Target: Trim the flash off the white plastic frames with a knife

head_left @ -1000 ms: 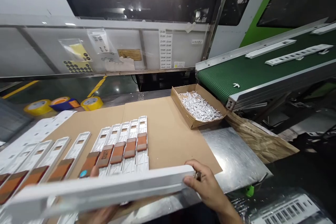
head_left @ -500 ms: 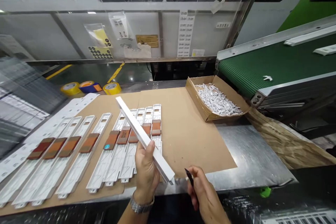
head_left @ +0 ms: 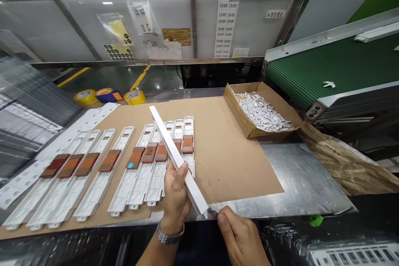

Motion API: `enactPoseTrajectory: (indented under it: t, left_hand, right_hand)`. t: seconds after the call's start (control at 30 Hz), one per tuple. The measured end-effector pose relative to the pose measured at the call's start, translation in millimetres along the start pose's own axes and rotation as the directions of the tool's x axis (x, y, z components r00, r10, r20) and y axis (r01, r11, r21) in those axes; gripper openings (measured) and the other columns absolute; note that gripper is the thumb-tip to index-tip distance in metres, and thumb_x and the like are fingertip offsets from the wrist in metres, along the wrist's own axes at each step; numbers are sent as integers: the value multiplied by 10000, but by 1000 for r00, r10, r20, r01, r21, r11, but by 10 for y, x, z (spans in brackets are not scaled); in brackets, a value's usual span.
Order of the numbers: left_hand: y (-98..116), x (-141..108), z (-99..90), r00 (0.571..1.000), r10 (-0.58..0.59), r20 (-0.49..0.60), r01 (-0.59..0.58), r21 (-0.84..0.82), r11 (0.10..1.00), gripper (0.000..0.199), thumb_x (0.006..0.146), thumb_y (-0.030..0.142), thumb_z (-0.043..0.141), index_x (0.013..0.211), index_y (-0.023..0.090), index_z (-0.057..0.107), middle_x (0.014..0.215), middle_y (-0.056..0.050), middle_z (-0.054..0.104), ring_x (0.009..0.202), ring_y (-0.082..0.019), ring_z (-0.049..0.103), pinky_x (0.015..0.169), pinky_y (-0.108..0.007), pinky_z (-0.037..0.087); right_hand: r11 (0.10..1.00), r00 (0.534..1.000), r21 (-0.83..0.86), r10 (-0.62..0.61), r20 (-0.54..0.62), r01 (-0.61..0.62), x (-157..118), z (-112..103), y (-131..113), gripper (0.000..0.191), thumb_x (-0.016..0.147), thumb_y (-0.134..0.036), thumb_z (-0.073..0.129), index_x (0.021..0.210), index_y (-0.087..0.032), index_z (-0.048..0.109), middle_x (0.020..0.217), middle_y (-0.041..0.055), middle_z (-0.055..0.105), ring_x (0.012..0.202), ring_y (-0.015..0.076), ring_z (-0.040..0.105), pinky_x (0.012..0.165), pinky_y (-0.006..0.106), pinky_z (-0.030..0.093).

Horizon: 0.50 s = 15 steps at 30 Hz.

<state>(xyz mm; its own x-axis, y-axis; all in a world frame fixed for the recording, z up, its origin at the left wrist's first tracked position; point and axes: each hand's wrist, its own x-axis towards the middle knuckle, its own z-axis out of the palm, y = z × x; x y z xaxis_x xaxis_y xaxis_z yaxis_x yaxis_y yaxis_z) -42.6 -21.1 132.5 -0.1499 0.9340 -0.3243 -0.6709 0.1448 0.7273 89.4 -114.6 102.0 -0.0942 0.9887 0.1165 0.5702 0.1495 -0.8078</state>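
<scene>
White plastic bar [head_left: 171, 146] gripped closed in the left hand [head_left: 176, 199], slanting up above the white plastic strips [head_left: 137, 185] on the cardboard sheet [head_left: 230, 166], its lower end steadied just beside a small dark tool [head_left: 213, 213] pinched between the closed fingers of the right hand [head_left: 240, 232].

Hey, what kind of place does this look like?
Probably a factory production line for plastic parts. A green belt conveyor runs alongside the bench, a cardboard tray holds loose small white parts, and rows of white plastic strips lie on a cardboard sheet.
</scene>
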Motion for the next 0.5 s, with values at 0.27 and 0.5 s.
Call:
enactPoseTrajectory:
  t: [0.27, 0.5]
  left_hand:
    - [-24, 15, -27, 1000, -9, 8, 9, 16, 1000, 419, 653, 303, 755, 980, 194, 517, 528, 105, 440, 367, -26, 372, 371, -139, 300]
    - [-27, 10, -32, 1000, -11, 17, 11, 38, 999, 427, 651, 320, 754, 975, 190, 508, 506, 118, 400, 357, -26, 363, 356, -135, 272]
  right_hand:
    - [999, 996, -29, 27, 80, -25, -10, -1, 15, 343, 980, -354, 308, 666, -224, 355, 562, -52, 443, 482, 98, 426, 480, 215, 291]
    - [1000, 996, -17, 27, 90, -26, 14, 2, 3, 348, 979, -359, 300, 661, -223, 343, 551, -57, 427, 473, 93, 409, 468, 211, 284]
